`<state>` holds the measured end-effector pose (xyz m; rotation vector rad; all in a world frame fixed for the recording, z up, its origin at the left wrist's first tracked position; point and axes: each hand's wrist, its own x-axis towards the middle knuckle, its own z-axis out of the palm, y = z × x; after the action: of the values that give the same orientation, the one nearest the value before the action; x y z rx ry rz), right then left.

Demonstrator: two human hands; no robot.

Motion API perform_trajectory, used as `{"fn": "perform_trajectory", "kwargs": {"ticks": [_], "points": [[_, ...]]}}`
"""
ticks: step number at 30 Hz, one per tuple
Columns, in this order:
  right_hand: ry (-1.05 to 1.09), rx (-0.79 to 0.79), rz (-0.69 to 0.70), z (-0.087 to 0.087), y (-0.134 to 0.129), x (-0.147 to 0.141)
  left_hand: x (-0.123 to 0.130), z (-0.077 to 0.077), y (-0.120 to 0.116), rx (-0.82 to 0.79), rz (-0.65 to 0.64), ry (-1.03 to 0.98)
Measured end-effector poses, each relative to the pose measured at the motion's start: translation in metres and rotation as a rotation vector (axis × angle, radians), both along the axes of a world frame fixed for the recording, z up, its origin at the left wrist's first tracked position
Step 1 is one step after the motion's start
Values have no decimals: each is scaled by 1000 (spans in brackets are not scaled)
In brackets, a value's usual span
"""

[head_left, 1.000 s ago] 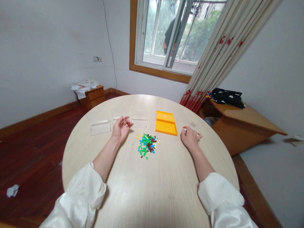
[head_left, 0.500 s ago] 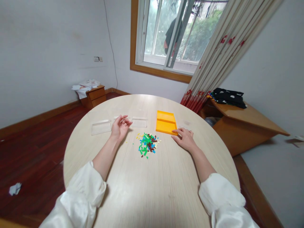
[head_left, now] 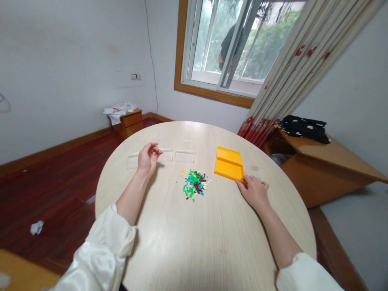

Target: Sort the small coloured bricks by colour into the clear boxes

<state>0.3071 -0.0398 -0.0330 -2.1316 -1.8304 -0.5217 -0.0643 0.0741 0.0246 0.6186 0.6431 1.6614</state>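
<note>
My right hand [head_left: 254,191] has its thumb and fingers closed on the near right corner of a yellow plastic box [head_left: 230,169]. The box is shallow, lies flat on the table and has a divider across it. To its left lies a loose heap of small building bricks [head_left: 195,184] in green, brown, blue, yellow and cream. My left hand [head_left: 148,158] hovers palm inward with loosely bent fingers and nothing in it. Behind and beside it are clear plastic trays, one at the left [head_left: 132,161] and another to the right [head_left: 184,157]; the hand partly hides them.
Everything lies on a round pale wood table [head_left: 218,242]. Another clear piece [head_left: 253,175] shows behind my right hand. A wooden desk [head_left: 315,173] with folded black cloth [head_left: 306,128] stands to the right, and a small cabinet [head_left: 132,121] with papers is at the back left.
The yellow box has slid right and slightly toward me, turning a little, with my right hand on its corner. My left hand has shifted slightly left. The view has swung left.
</note>
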Motion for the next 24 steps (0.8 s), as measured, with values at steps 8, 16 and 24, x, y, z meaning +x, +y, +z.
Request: {"fn": "perform_trajectory", "kwargs": {"ticks": [8, 16, 24], "points": [[7, -15, -170, 5, -28, 4, -45, -8, -28, -32, 92, 555], [-57, -116, -282, 19, -32, -8, -61, -59, -89, 101, 4, 1418], [20, -173, -286, 23, -34, -5, -5, -49, -98, 275, -254, 1970]]}}
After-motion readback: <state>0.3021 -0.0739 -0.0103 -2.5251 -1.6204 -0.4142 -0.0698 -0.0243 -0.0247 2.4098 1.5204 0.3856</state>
